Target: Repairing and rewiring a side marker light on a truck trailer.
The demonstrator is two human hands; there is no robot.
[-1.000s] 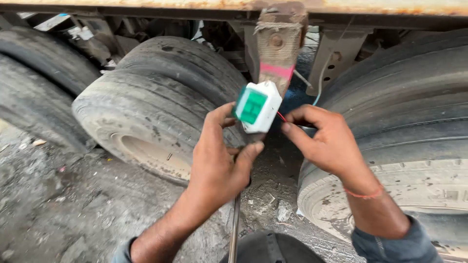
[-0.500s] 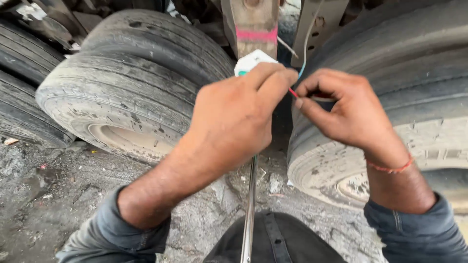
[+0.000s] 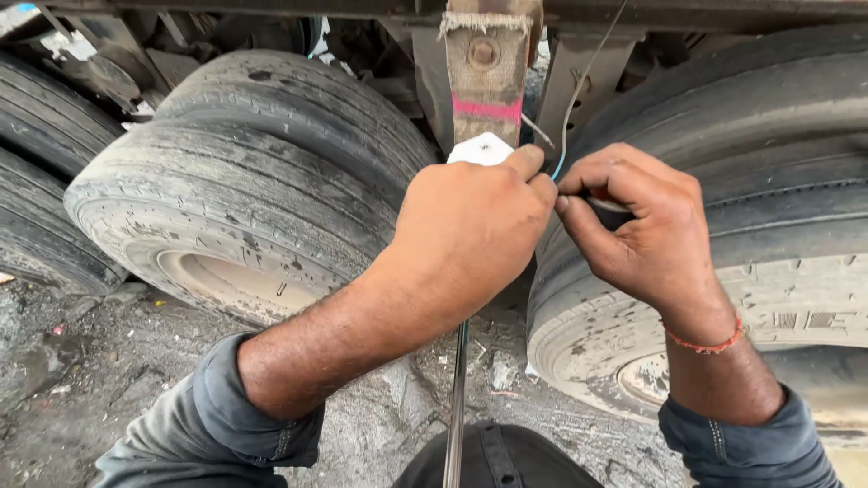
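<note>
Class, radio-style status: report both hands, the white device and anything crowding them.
Left hand gripping white device against rusty bracket. Right hand pinching thin wire beside it. Worn tyres close on both sides.

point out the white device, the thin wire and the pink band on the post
white device (image 3: 480, 149), head view, top corner above the left hand's fingers
thin wire (image 3: 568, 116), head view, mid-length
pink band (image 3: 488, 109), head view, centre of band

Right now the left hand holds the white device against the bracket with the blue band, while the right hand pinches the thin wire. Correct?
Not quite: the band on the bracket is pink, as the head view shows. The left hand does hold the white device there, and the right hand pinches the thin wire.
</note>
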